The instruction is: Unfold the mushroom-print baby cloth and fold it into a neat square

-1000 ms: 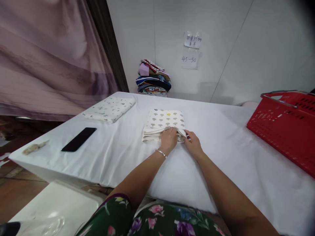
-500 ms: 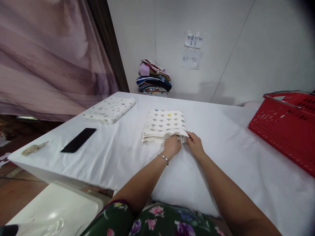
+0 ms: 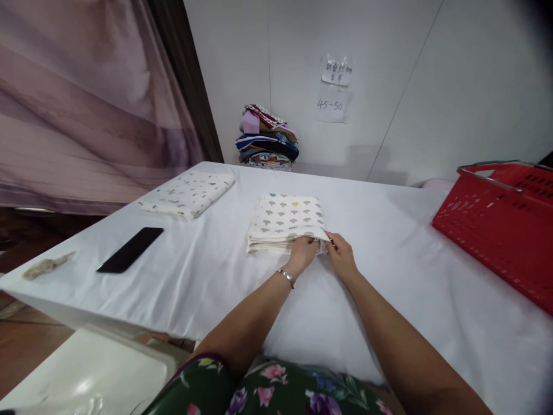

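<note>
A folded white cloth (image 3: 287, 218) with rows of grey mushroom prints, plus a yellow one and a few coloured ones, lies in the middle of the table. Its layers show along the near edge. My left hand (image 3: 303, 252), with a silver bracelet at the wrist, reaches under the top layer near the front right corner; its fingers are partly covered by the cloth. At that same corner my right hand (image 3: 341, 252) pinches the cloth's edge between thumb and fingers.
The table (image 3: 389, 265) has a white cover. Left of me are another folded printed cloth (image 3: 190, 193), a black flat slab (image 3: 131, 249) and a beige scrap (image 3: 47, 266). A red basket (image 3: 501, 219) stands right. Stacked fabrics (image 3: 266, 138) sit by the wall, under paper signs (image 3: 332, 105).
The view has shifted slightly. Both hands stay at the cloth's front right corner, with the left fingers a little farther under the top layer.
</note>
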The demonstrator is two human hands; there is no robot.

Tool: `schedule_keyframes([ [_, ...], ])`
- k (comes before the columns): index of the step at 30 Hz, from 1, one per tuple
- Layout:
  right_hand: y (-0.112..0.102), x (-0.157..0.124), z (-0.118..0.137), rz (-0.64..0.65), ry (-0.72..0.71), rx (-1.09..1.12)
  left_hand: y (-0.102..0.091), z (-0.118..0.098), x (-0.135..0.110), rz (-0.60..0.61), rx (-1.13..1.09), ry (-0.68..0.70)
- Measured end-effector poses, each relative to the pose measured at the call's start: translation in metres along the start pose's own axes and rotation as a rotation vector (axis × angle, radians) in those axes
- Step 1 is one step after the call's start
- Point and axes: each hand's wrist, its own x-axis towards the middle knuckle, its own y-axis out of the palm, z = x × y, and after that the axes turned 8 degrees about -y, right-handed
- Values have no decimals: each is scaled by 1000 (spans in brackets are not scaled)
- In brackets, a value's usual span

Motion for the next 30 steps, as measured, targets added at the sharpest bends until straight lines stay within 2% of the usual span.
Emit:
schedule_keyframes([
  [3,0,-1,1,13,5,-10,-2,-1,-9,-36,21,13],
  [8,1,-2,-2,16,26,-11,0,-3,-20,-219,226,133],
  [10,2,-2,-4,14,28,-15,2,-3,-20,-250,267,174],
  [14,1,-2,-3,14,38,-4,5,-2,-17,-198,262,182],
  [18,0,-2,3,27,45,5,6,1,-17,-200,131,172],
  [24,0,-2,3,45,0,13,8,5,-18,-124,-162,43],
  [30,0,-3,3,44,-16,-6,9,8,-12,-146,-209,-15],
])
